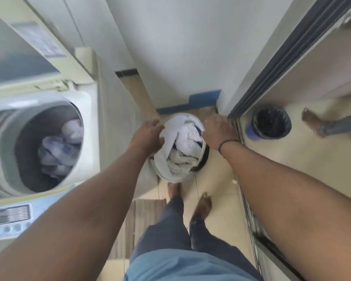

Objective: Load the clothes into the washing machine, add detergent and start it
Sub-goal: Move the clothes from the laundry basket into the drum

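A top-loading washing machine stands at the left with its lid up; several pale clothes lie in its drum. On the floor ahead sits a round laundry basket full of white clothes. My left hand grips white cloth at the basket's left rim. My right hand rests on the basket's right rim, fingers curled over clothes there. No detergent is visible.
The machine's control panel faces me at lower left. A sliding door track runs along the right; beyond it stand a dark bin and another person's foot. A grey mat lies by my feet.
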